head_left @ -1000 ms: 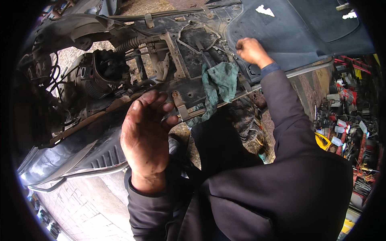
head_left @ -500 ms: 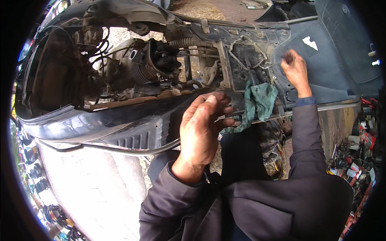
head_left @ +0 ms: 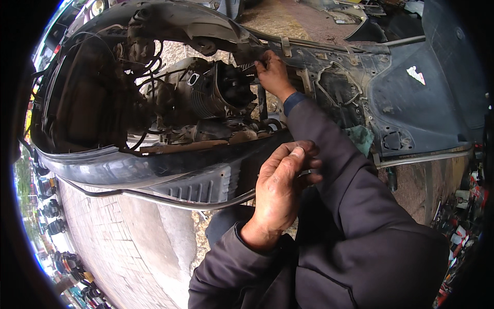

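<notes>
A scooter body [head_left: 77,165] in dark plastic has its engine [head_left: 206,90] exposed, with a finned cylinder. My right hand [head_left: 275,77] reaches across to the engine's right side, by the ribbed hose. Its fingertips are pinched together; what they hold, if anything, is too small to make out. Nearer to me, my left hand [head_left: 283,185] hovers in front of the side panel, thumb pressed to its curled fingers. Anything inside that grip is hidden. A green cloth [head_left: 362,139] lies on the frame's near edge, partly covered by my right sleeve.
The grey-blue floorboard and front shield [head_left: 411,98] extend to the right. A metal rail [head_left: 427,156] runs along the near side. Heaped parts [head_left: 460,226] lie at the far right. Dark hoses [head_left: 152,67] loop beside the engine, and paving [head_left: 118,221] shows at lower left.
My right hand has moved left from the floorboard to the engine's side, and its forearm now crosses over the cloth. My left hand keeps its closed pose while the whole view has shifted slightly.
</notes>
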`<state>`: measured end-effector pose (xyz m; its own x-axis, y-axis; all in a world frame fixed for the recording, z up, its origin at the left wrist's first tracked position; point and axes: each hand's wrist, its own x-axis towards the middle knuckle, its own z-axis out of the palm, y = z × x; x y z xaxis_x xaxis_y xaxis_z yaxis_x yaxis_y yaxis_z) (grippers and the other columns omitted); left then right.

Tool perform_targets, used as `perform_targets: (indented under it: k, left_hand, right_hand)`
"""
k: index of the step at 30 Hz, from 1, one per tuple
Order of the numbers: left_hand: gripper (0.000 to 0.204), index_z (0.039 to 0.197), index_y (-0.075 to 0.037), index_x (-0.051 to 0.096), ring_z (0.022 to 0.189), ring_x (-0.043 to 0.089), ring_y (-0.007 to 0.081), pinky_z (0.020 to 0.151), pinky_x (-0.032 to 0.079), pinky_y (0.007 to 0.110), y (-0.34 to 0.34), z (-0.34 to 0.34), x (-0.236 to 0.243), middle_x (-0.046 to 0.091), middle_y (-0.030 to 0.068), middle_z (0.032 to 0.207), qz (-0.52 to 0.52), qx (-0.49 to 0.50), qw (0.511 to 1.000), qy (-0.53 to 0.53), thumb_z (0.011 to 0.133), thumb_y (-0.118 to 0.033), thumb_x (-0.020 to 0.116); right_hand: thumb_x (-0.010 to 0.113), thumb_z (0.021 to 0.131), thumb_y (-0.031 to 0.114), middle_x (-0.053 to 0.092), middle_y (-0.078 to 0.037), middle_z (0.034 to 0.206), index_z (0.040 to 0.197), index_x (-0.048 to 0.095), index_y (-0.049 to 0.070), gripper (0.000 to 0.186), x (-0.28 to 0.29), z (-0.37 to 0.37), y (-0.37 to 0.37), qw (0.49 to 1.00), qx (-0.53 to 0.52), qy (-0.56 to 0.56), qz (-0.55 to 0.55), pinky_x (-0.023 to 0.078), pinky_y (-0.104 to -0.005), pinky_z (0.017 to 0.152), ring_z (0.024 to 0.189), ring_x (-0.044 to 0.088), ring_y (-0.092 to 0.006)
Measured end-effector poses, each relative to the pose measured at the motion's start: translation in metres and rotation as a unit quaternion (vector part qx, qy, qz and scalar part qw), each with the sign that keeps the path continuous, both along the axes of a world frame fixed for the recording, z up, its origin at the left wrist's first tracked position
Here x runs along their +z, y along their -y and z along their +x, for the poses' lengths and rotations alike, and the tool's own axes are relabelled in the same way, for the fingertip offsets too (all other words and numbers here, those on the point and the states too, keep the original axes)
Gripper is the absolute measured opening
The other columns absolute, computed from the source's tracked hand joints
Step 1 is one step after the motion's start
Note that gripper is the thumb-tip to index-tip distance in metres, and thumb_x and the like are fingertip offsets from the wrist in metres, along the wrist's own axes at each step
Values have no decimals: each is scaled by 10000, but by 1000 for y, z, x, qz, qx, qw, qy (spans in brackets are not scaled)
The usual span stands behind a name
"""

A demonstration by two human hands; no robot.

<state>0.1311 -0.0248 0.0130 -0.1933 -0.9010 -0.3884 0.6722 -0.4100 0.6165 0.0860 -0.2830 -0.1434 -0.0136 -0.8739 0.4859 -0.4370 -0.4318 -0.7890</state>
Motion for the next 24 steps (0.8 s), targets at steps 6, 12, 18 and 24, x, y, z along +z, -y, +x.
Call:
perform_targets:
  k: [6,12,18,24]
  left_hand:
    - [356,1129,5,567,955,609,196,795,519,337,2,7,-1,607,131,1108,4,3,1000,-2,946,-301,553]
    - [363,1139,9,562,955,609,191,793,517,331,2,9,-2,608,134,1111,3,5,1000,-8,950,-301,548]
    - [366,1145,15,562,959,605,192,794,511,328,1,11,-1,608,137,1115,-1,6,1000,4,956,-297,532]
    - [357,1144,14,564,963,604,196,799,508,333,1,9,-2,609,141,1117,-1,1,1000,-4,957,-287,528]
  right_hand:
    - [595,927,95,550,-9,703,909,593,-14,110,-21,19,11,983,46,144,101,404,-282,585,629,467,-88]
    - [595,933,146,585,-85,745,876,587,-17,174,-17,23,9,987,30,140,70,433,-340,664,698,536,-170]
    - [590,916,167,636,-209,834,984,532,-20,207,-14,21,6,987,-28,143,67,470,-434,702,771,621,-367]
    - [602,916,184,630,-197,793,953,550,-35,228,-17,24,5,983,-5,182,-3,465,-405,697,748,614,-346]
